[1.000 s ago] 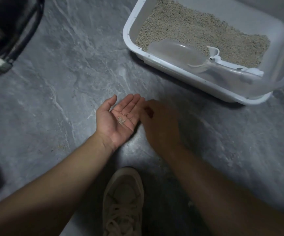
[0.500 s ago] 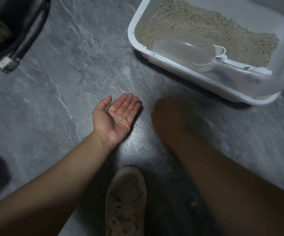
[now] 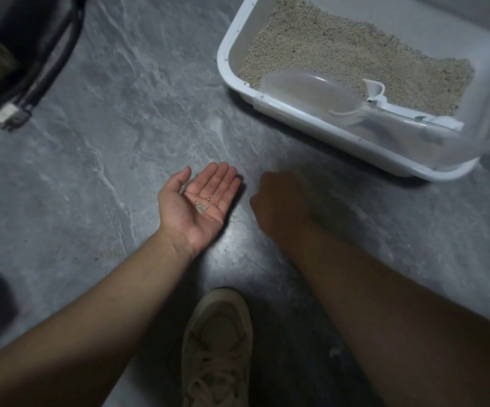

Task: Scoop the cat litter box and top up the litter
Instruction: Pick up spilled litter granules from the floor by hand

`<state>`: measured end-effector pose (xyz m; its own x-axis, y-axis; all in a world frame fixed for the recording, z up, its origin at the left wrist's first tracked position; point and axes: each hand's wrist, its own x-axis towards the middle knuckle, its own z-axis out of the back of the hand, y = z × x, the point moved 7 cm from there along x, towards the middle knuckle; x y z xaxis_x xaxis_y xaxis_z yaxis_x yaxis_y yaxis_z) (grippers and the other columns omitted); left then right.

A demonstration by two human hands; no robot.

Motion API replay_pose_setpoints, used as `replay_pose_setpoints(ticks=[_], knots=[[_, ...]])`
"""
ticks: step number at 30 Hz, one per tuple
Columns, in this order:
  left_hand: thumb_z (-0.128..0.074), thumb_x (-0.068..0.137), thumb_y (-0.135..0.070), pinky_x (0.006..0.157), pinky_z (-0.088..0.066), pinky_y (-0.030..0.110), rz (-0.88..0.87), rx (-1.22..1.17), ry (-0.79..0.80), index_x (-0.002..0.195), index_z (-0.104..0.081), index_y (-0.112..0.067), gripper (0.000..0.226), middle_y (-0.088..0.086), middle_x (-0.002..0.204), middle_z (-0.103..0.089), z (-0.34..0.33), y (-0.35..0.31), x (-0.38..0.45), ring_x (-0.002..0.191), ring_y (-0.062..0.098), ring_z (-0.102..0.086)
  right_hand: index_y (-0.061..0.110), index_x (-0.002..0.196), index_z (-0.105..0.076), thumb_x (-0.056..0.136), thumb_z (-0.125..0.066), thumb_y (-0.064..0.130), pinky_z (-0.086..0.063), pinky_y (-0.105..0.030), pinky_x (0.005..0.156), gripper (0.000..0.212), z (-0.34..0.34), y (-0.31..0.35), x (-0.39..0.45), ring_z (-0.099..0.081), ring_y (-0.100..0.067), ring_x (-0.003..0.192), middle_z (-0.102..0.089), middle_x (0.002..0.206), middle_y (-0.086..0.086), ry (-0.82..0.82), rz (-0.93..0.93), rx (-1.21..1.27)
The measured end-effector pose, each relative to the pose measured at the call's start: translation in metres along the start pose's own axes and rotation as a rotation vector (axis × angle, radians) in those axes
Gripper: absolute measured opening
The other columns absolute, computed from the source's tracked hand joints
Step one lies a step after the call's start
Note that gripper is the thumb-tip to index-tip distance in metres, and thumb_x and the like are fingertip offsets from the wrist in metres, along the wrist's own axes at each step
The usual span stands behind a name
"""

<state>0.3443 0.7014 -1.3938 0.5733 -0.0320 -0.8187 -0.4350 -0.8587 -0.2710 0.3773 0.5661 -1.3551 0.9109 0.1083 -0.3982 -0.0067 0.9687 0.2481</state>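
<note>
My left hand (image 3: pixel 199 201) lies palm up and open just above the floor, with a small pile of litter grains (image 3: pixel 202 207) on the palm. My right hand (image 3: pixel 281 201) hovers low over the floor just to its right, back up. It is blurred and its fingertips are hidden. The white litter box (image 3: pixel 226 54) stands at the upper right, holding beige litter (image 3: pixel 340 60). A translucent scoop (image 3: pixel 311 89) rests on the box's near rim, its handle pointing right.
The grey marbled floor (image 3: pixel 120 127) spreads around both hands. My beige shoe (image 3: pixel 217 348) is at the bottom centre. A black object with straps or cables (image 3: pixel 32 69) fills the upper left corner. A dark shape sits at the left edge.
My right hand has drawn away from the left hand's fingertips, leaving a gap between them. A few more grains lie on the left palm, which has barely moved.
</note>
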Motion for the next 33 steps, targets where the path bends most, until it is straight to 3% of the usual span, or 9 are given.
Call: replay_pose_setpoints(ticks=[3, 6, 10, 16, 19, 21, 25, 29, 33], knots=[[-0.048, 0.099, -0.029, 0.099, -0.054, 0.047, 0.006, 0.017, 0.007, 0.116, -0.066, 0.005, 0.043, 0.023, 0.114, -0.073, 0.000, 0.001, 0.000, 0.103, 0.037, -0.073, 0.009, 0.087, -0.057, 0.096, -0.052, 0.018, -0.042, -0.032, 0.073, 0.013, -0.006, -0.007, -0.006, -0.063, -0.035, 0.096, -0.065, 0.098, -0.017, -0.005, -0.054, 0.198], [-0.047, 0.099, -0.031, 0.099, -0.054, 0.046, 0.028, 0.040, 0.009, 0.116, -0.066, 0.006, 0.045, 0.024, 0.115, -0.072, 0.000, 0.006, -0.001, 0.105, 0.037, -0.072, 0.008, 0.076, -0.063, 0.085, -0.065, 0.019, -0.044, -0.033, 0.072, 0.015, 0.009, -0.002, -0.019, -0.064, -0.026, 0.080, -0.069, 0.082, -0.012, -0.160, -0.073, 0.412], [-0.048, 0.098, -0.033, 0.111, -0.044, 0.045, 0.091, 0.071, 0.050, 0.119, -0.065, 0.003, 0.046, 0.021, 0.118, -0.072, -0.008, 0.018, -0.001, 0.112, 0.034, -0.070, 0.007, 0.089, -0.067, 0.090, -0.062, 0.013, -0.035, -0.022, 0.063, 0.008, 0.022, 0.035, -0.038, -0.059, -0.020, 0.079, -0.066, 0.085, -0.005, -0.141, 0.064, 0.598], [-0.050, 0.098, -0.032, 0.109, -0.046, 0.044, 0.092, 0.023, 0.079, 0.115, -0.066, 0.003, 0.042, 0.021, 0.117, -0.073, -0.013, 0.017, -0.002, 0.104, 0.035, -0.073, 0.011, 0.091, -0.068, 0.095, -0.056, 0.022, -0.044, -0.032, 0.072, 0.017, 0.024, 0.017, -0.036, -0.061, -0.017, 0.076, -0.070, 0.085, -0.004, -0.262, 0.013, 0.617], [-0.050, 0.099, -0.030, 0.092, -0.058, 0.047, 0.072, -0.004, 0.068, 0.116, -0.065, 0.006, 0.043, 0.024, 0.115, -0.072, -0.010, 0.013, -0.002, 0.102, 0.038, -0.073, 0.009, 0.089, -0.065, 0.093, -0.060, 0.018, -0.037, -0.034, 0.078, 0.011, 0.019, -0.015, -0.024, -0.061, -0.027, 0.087, -0.067, 0.089, -0.011, -0.294, -0.108, 0.425], [-0.049, 0.099, -0.029, 0.085, -0.061, 0.049, 0.063, -0.018, 0.048, 0.117, -0.064, 0.006, 0.043, 0.024, 0.114, -0.072, -0.007, 0.010, -0.002, 0.100, 0.039, -0.073, 0.003, 0.101, -0.063, 0.096, -0.055, 0.019, -0.034, -0.035, 0.084, 0.018, 0.000, -0.023, -0.013, -0.059, -0.033, 0.102, -0.065, 0.106, -0.019, -0.124, -0.132, 0.215], [-0.049, 0.099, -0.029, 0.087, -0.061, 0.049, 0.059, -0.020, 0.032, 0.117, -0.064, 0.006, 0.043, 0.024, 0.113, -0.073, -0.003, 0.008, 0.001, 0.100, 0.038, -0.073, 0.003, 0.107, -0.062, 0.100, -0.048, 0.015, -0.039, -0.033, 0.074, 0.020, -0.008, -0.019, 0.001, -0.061, -0.035, 0.104, -0.063, 0.111, -0.021, 0.009, -0.108, 0.128], [-0.049, 0.099, -0.029, 0.088, -0.060, 0.049, 0.057, -0.017, 0.037, 0.116, -0.065, 0.006, 0.042, 0.024, 0.113, -0.073, -0.003, 0.009, 0.002, 0.101, 0.038, -0.073, 0.006, 0.134, -0.051, 0.103, -0.040, 0.012, -0.033, -0.040, 0.109, 0.034, -0.002, -0.007, 0.004, -0.048, -0.034, 0.131, -0.053, 0.140, -0.017, 0.046, -0.055, -0.093], [-0.049, 0.099, -0.030, 0.090, -0.060, 0.048, 0.057, -0.006, 0.042, 0.116, -0.065, 0.006, 0.043, 0.024, 0.114, -0.073, -0.004, 0.010, 0.001, 0.102, 0.038, -0.073, 0.010, 0.128, -0.054, 0.103, -0.037, 0.013, -0.036, -0.038, 0.105, 0.030, -0.004, 0.001, 0.005, -0.051, -0.032, 0.127, -0.055, 0.136, -0.015, 0.056, -0.011, -0.147]])
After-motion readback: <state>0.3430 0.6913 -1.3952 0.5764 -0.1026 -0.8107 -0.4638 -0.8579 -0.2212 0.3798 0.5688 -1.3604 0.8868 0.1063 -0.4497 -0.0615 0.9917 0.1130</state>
